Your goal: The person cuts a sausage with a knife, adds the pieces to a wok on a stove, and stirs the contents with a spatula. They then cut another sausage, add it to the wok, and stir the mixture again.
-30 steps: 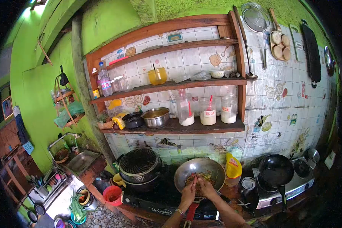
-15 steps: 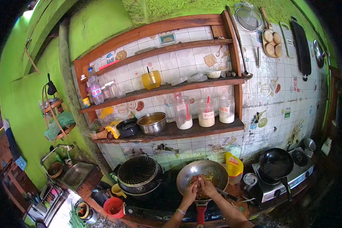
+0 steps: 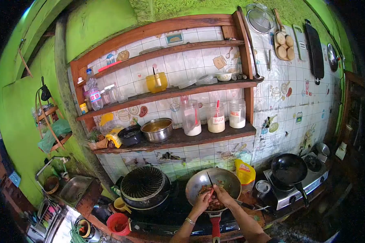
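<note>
A metal wok with a red handle holds chopped, reddish-brown food. Both hands are close together above it. A thin, dark, pointed blade sticks up between them, apparently a knife with a reddish handle in my left hand. My right hand is closed beside it, its fingertips near the base of the blade; what lies between its fingers is too small to name. A utensil with a black handle rests across the wok's right rim.
A lidded black pot stands left of the wok, with a red bucket in front. To the right are a yellow bag, a tin and a stove with a black pan. Wooden shelves hang above.
The pointed blade now rises between my hands, where none showed before. My left hand has tilted around it, and my hands remain over the wok. The whole view has shifted slightly.
</note>
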Demonstrator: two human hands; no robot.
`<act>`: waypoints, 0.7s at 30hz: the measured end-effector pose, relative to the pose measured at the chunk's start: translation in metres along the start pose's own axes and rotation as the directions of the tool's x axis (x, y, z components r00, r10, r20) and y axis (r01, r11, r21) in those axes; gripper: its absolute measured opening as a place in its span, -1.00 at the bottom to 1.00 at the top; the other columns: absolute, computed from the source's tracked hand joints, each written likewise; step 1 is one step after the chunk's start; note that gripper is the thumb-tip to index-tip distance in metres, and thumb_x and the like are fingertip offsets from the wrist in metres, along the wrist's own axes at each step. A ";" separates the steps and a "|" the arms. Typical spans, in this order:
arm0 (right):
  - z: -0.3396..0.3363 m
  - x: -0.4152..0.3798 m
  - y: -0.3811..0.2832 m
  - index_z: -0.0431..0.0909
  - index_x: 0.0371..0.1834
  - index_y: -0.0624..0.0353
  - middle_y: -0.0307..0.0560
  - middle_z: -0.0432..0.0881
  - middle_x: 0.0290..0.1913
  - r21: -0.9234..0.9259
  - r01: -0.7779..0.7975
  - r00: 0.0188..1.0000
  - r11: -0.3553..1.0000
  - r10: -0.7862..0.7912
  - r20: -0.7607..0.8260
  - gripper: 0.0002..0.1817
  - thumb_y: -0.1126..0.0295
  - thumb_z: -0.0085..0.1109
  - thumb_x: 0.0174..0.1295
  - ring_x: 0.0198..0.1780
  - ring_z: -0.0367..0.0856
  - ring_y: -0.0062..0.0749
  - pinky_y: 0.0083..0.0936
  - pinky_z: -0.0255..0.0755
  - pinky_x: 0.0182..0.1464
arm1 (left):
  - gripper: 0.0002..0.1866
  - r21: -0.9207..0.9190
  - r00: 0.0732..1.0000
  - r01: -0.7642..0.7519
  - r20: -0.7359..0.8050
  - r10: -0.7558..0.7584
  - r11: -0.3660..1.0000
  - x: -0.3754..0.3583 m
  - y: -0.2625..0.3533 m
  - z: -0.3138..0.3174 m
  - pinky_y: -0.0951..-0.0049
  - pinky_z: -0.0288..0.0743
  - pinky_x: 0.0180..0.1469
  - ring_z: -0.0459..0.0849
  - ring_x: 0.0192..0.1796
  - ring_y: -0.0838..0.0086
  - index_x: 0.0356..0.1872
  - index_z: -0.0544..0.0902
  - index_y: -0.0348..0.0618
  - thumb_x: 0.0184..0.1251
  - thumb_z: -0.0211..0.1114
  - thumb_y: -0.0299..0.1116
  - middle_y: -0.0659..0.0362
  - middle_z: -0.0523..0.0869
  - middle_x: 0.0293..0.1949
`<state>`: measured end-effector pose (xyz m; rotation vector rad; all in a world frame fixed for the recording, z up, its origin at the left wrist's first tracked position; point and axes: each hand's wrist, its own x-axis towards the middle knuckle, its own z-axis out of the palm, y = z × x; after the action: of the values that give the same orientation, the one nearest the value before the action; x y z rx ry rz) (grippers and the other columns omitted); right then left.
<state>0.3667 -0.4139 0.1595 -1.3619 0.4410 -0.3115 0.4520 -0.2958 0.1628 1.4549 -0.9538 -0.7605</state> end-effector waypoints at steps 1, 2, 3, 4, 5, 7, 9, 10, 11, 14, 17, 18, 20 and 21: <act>-0.008 0.017 0.017 0.37 -0.24 0.19 -0.13 0.48 -0.50 -0.167 0.158 0.980 0.973 -0.176 -0.097 -0.42 -0.17 -0.33 0.24 -0.58 0.41 -0.50 -0.61 0.28 -0.62 | -0.65 0.099 0.995 -0.077 -0.060 0.083 0.992 0.006 -0.008 0.002 0.69 0.24 -0.58 0.32 -0.60 0.72 0.09 0.43 -0.08 0.36 -0.05 -0.22 0.37 0.42 -0.58; -0.009 0.018 0.017 0.37 -0.21 0.21 -0.11 0.50 -0.48 -0.253 0.228 0.955 0.940 -0.267 -0.132 -0.40 -0.17 -0.33 0.24 -0.55 0.43 -0.47 -0.61 0.29 -0.61 | -0.66 0.200 0.979 -0.146 -0.112 0.171 0.969 0.007 -0.007 0.004 0.68 0.26 -0.57 0.33 -0.60 0.71 0.08 0.45 -0.07 0.35 -0.04 -0.23 0.37 0.42 -0.60; -0.010 0.018 0.018 0.38 -0.17 0.23 -0.09 0.51 -0.46 -0.342 0.285 0.920 0.895 -0.355 -0.164 -0.39 -0.17 -0.33 0.24 -0.52 0.46 -0.45 -0.60 0.31 -0.61 | -0.66 0.200 0.979 -0.145 -0.110 0.169 0.969 0.005 -0.005 0.004 0.68 0.26 -0.57 0.33 -0.60 0.71 0.08 0.45 -0.07 0.35 -0.04 -0.23 0.37 0.42 -0.60; -0.014 0.017 0.017 0.37 -0.10 0.26 -0.04 0.53 -0.42 -0.428 0.329 0.889 0.842 -0.429 -0.160 -0.37 -0.16 -0.33 0.24 -0.42 0.50 -0.37 -0.53 0.36 -0.55 | -0.68 0.275 0.967 -0.165 -0.144 0.210 0.947 0.004 -0.003 0.002 0.64 0.31 -0.53 0.39 -0.59 0.66 0.05 0.48 -0.09 0.33 -0.01 -0.26 0.30 0.49 -0.59; -0.013 0.010 0.008 0.36 -0.03 0.30 0.00 0.55 -0.38 -0.510 0.368 0.853 0.778 -0.501 -0.149 -0.34 -0.16 -0.33 0.24 -0.32 0.54 -0.29 -0.47 0.42 -0.50 | -0.70 0.349 0.951 -0.181 -0.174 0.254 0.919 0.003 0.002 0.000 0.59 0.36 -0.49 0.46 -0.57 0.61 0.01 0.51 -0.11 0.32 0.01 -0.28 0.24 0.55 -0.57; 0.007 -0.010 -0.009 0.38 -0.08 0.32 0.17 0.52 -0.30 -0.481 0.360 0.870 0.799 -0.473 -0.135 -0.39 -0.09 -0.34 0.27 -0.22 0.50 -0.09 -0.34 0.35 -0.29 | -0.71 0.435 0.927 -0.227 -0.177 0.330 0.871 0.010 -0.012 -0.004 0.52 0.39 -0.44 0.53 -0.52 0.51 0.00 0.52 -0.12 0.30 0.03 -0.30 0.15 0.60 -0.52; 0.011 -0.011 -0.005 0.40 -0.14 0.34 0.34 0.49 -0.22 -0.449 0.348 0.888 0.823 -0.443 -0.122 -0.43 -0.03 -0.34 0.29 -0.13 0.47 0.10 -0.22 0.29 -0.07 | -0.71 0.516 0.900 -0.265 -0.171 0.401 0.814 0.010 -0.013 -0.002 0.45 0.43 -0.38 0.60 -0.46 0.41 -0.02 0.53 -0.14 0.28 0.06 -0.32 0.06 0.65 -0.46; 0.008 -0.002 0.007 0.38 -0.11 0.33 0.37 0.49 -0.23 -0.494 0.332 0.878 0.804 -0.454 -0.149 -0.44 -0.03 -0.33 0.29 -0.12 0.45 0.15 -0.18 0.28 -0.06 | -0.71 0.540 0.893 -0.254 -0.189 0.409 0.802 0.011 -0.014 0.001 0.40 0.44 -0.33 0.63 -0.40 0.34 -0.02 0.52 -0.15 0.26 0.06 -0.34 0.00 0.65 -0.40; 0.011 -0.002 0.005 0.36 -0.08 0.32 0.40 0.48 -0.24 -0.538 0.315 0.867 0.782 -0.468 -0.173 -0.45 -0.03 -0.32 0.28 -0.10 0.44 0.19 -0.13 0.27 -0.06 | -0.71 0.564 0.884 -0.242 -0.208 0.420 0.790 0.010 -0.007 0.003 0.36 0.45 -0.29 0.65 -0.33 0.28 -0.02 0.52 -0.17 0.25 0.07 -0.35 -0.05 0.65 -0.34; 0.018 -0.006 -0.009 0.33 -0.04 0.28 0.43 0.46 -0.24 -0.669 0.152 0.891 0.727 -0.394 -0.226 -0.46 -0.03 -0.30 0.27 -0.07 0.41 0.22 -0.10 0.27 -0.06 | -0.70 0.652 0.892 -0.185 -0.202 0.403 0.735 0.003 0.014 0.006 0.32 0.46 -0.26 0.64 -0.31 0.20 -0.03 0.52 -0.16 0.24 0.08 -0.33 -0.07 0.64 -0.34; 0.012 0.007 -0.007 0.35 -0.06 0.26 0.41 0.46 -0.23 -0.681 0.096 0.885 0.726 -0.375 -0.276 -0.48 -0.02 -0.29 0.27 -0.07 0.39 0.26 -0.12 0.28 -0.07 | -0.71 0.668 0.873 -0.187 -0.223 0.434 0.720 0.009 0.004 0.012 0.29 0.46 -0.23 0.62 -0.30 0.09 -0.06 0.54 -0.17 0.22 0.08 -0.30 -0.10 0.62 -0.33; 0.009 0.009 -0.005 0.35 -0.06 0.26 0.41 0.46 -0.23 -0.681 0.098 0.886 0.726 -0.375 -0.272 -0.48 -0.02 -0.29 0.27 -0.07 0.39 0.26 -0.12 0.28 -0.07 | -0.71 0.669 0.872 -0.185 -0.226 0.434 0.720 0.015 -0.006 0.010 0.29 0.46 -0.23 0.62 -0.30 0.09 -0.06 0.54 -0.17 0.22 0.08 -0.30 -0.10 0.62 -0.33; 0.004 0.009 -0.005 0.36 -0.06 0.26 0.35 0.48 -0.20 -0.619 0.226 0.883 0.752 -0.426 -0.194 -0.48 -0.03 -0.28 0.27 -0.06 0.39 0.26 -0.13 0.29 -0.07 | -0.72 0.498 0.865 -0.249 -0.271 0.421 0.831 0.021 -0.015 0.006 0.25 0.44 -0.19 0.58 -0.25 0.02 -0.10 0.55 -0.18 0.21 0.07 -0.33 -0.15 0.60 -0.32; 0.006 0.007 -0.006 0.36 -0.06 0.26 0.35 0.48 -0.20 -0.621 0.227 0.884 0.750 -0.426 -0.191 -0.48 -0.03 -0.28 0.27 -0.06 0.39 0.26 -0.13 0.29 -0.07 | -0.72 0.496 0.864 -0.248 -0.275 0.421 0.832 0.020 -0.012 0.005 0.25 0.44 -0.19 0.58 -0.25 0.02 -0.10 0.55 -0.18 0.21 0.07 -0.33 -0.15 0.60 -0.32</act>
<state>0.3758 -0.4125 0.1657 -2.0216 0.5961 -0.7513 0.4578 -0.3160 0.1519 1.6793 -1.0888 0.0235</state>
